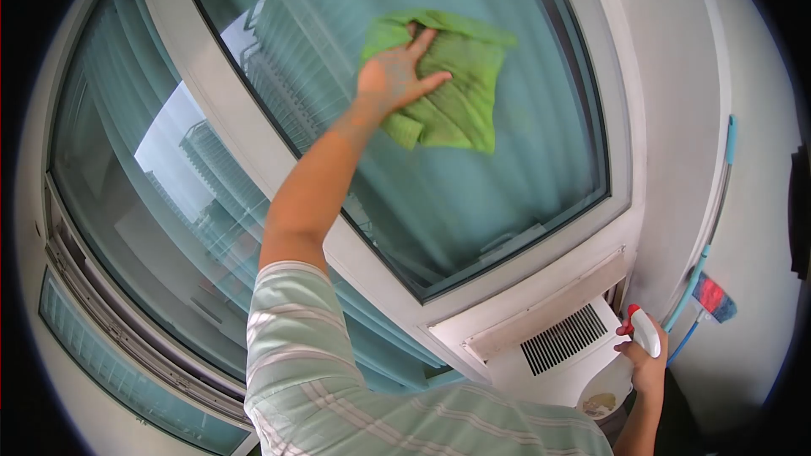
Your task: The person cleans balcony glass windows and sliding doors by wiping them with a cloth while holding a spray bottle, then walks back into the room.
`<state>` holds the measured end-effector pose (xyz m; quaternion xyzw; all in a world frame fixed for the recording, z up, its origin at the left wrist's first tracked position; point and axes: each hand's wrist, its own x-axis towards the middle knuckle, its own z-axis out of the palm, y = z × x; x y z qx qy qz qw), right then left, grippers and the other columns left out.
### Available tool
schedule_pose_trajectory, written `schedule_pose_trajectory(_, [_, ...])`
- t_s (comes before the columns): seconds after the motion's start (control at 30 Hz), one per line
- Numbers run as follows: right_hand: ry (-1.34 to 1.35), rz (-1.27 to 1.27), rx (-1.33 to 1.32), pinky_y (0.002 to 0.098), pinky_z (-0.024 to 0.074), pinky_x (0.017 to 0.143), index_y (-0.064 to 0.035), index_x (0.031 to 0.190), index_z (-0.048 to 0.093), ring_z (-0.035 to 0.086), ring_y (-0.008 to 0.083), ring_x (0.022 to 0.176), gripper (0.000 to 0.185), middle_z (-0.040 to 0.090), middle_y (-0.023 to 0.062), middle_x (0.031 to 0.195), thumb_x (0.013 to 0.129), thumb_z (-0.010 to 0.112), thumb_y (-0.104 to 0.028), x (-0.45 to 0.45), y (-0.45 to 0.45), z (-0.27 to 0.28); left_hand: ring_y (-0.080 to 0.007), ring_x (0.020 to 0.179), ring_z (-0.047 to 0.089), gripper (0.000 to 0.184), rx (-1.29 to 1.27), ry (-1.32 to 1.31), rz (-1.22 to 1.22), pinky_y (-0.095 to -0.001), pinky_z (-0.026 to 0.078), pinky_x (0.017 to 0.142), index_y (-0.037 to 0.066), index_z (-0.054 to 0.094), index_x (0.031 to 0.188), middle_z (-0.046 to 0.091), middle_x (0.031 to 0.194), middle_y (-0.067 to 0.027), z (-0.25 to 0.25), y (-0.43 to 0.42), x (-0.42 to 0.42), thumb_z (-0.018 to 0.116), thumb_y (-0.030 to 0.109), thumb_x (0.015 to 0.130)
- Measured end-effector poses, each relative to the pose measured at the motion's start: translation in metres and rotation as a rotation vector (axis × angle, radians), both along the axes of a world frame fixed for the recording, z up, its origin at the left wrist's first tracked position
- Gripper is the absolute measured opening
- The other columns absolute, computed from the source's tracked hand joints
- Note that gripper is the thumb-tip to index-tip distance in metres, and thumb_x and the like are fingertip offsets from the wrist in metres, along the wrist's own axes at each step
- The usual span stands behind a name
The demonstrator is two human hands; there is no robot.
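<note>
My left hand (395, 76) presses a green cloth (460, 101) against the upper part of a window pane (524, 177). Its thumb and a finger are spread over the cloth, which has dark smudges and a folded lower corner. Low on the right, my right hand (646, 363) is wrapped round a spray bottle with a white and red trigger head (644, 332). The rest of the bottle is mostly hidden by the hand.
Below the pane is a white unit with a dark slatted vent (564, 339). A blue-handled pole (731, 139) and a red and blue brush (715, 297) lean by the right wall. Another window (152, 177) stands left, beyond the white frame (211, 76).
</note>
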<state>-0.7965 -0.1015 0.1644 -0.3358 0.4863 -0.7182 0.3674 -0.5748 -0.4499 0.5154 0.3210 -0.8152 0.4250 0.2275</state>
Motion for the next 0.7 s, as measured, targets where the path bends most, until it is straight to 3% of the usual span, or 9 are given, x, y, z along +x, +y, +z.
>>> schedule_pose_trajectory(0.07, [0.065,0.047,-0.008,0.0269,0.0462,0.067,0.0007,0.098,0.060,0.056,0.0140,0.081,0.037,0.060,0.0048,0.084,0.061,0.058,0.003,0.001,-0.005,0.005,-0.0310,0.122,0.048,0.084,-0.528,0.313,0.037,-0.0374,0.046,0.093,0.020,0.033,0.143,0.032,0.147,-0.0136,0.123,-0.009,0.032,0.044,0.072,0.079])
schedule_pose_trajectory(0.1, [0.111,0.062,-0.017,0.0266,0.0455,0.067,0.0003,0.096,0.060,0.056,0.0136,0.081,0.035,0.060,0.0048,0.084,0.062,0.058,0.004,0.002,-0.007,0.009,-0.0308,0.133,0.035,0.085,-0.504,0.535,0.008,-0.0465,0.034,0.104,0.024,0.032,0.144,0.028,0.149,-0.0112,0.171,-0.021,0.053,0.043,0.075,0.077])
schedule_pose_trajectory(0.13, [0.158,0.073,-0.024,0.0263,0.0449,0.067,-0.0002,0.094,0.060,0.055,0.0132,0.080,0.033,0.060,0.0049,0.083,0.062,0.058,0.004,0.001,-0.009,0.012,-0.0352,0.134,0.028,0.075,-0.502,0.643,-0.122,-0.0582,0.017,0.109,0.008,0.040,0.138,0.035,0.143,-0.0199,0.202,-0.030,0.071,0.050,0.056,0.082])
schedule_pose_trajectory(0.23, [0.122,0.100,-0.023,0.0256,0.0441,0.067,-0.0007,0.093,0.060,0.055,0.0121,0.079,0.031,0.061,0.0050,0.085,0.063,0.058,0.005,-0.006,-0.008,0.016,-0.0313,0.137,0.026,0.083,-0.674,0.616,0.438,-0.0570,0.022,0.107,0.024,0.033,0.144,0.029,0.149,-0.0109,0.198,-0.020,0.043,0.041,0.074,0.078])
schedule_pose_trajectory(0.27, [0.103,0.112,-0.024,0.0255,0.0441,0.067,-0.0007,0.093,0.060,0.055,0.0119,0.080,0.031,0.061,0.0050,0.085,0.063,0.058,0.005,-0.007,-0.009,0.016,-0.0322,0.136,0.027,0.081,-0.618,0.553,0.363,-0.0572,0.020,0.108,0.017,0.036,0.142,0.032,0.147,-0.0139,0.186,-0.020,0.024,0.045,0.069,0.079])
schedule_pose_trajectory(0.37, [0.063,0.113,0.018,0.0252,0.0439,0.067,-0.0007,0.091,0.060,0.055,0.0119,0.079,0.029,0.062,0.0048,0.085,0.062,0.058,0.004,-0.013,-0.008,0.016,-0.0314,0.137,0.026,0.078,-0.765,0.170,0.224,-0.0555,0.023,0.108,0.024,0.031,0.144,0.023,0.152,-0.0103,0.097,-0.041,-0.061,0.038,0.072,0.082])
schedule_pose_trajectory(0.47, [0.071,0.140,-0.004,0.0252,0.0438,0.066,-0.0004,0.091,0.060,0.055,0.0115,0.077,0.029,0.062,0.0047,0.086,0.062,0.059,0.004,-0.016,-0.003,0.006,-0.0304,0.139,0.021,0.077,-0.397,-0.105,-0.109,-0.0593,0.015,0.109,0.021,0.033,0.144,0.025,0.150,-0.0112,-0.051,-0.040,-0.118,0.041,0.068,0.083])
schedule_pose_trajectory(0.57, [0.070,0.120,-0.046,0.0241,0.0429,0.064,0.0002,0.092,0.060,0.053,0.0100,0.075,0.029,0.061,0.0039,0.085,0.063,0.059,0.004,-0.017,0.005,-0.003,-0.0299,0.129,0.032,0.076,-0.010,-0.408,-0.209,-0.0393,0.026,0.109,0.014,0.028,0.145,0.032,0.144,-0.0131,-0.216,-0.045,-0.131,0.046,0.059,0.086])
schedule_pose_trajectory(0.7, [-0.021,0.041,-0.029,0.0266,0.0486,0.066,0.0024,0.096,0.060,0.058,0.0140,0.077,0.033,0.062,0.0067,0.086,0.063,0.059,0.004,-0.018,0.025,-0.007,-0.0278,0.123,0.034,0.073,0.150,-0.706,-0.218,-0.0358,0.027,0.107,0.007,0.026,0.144,0.038,0.137,-0.0104,-0.362,-0.065,-0.119,0.044,0.053,0.091])
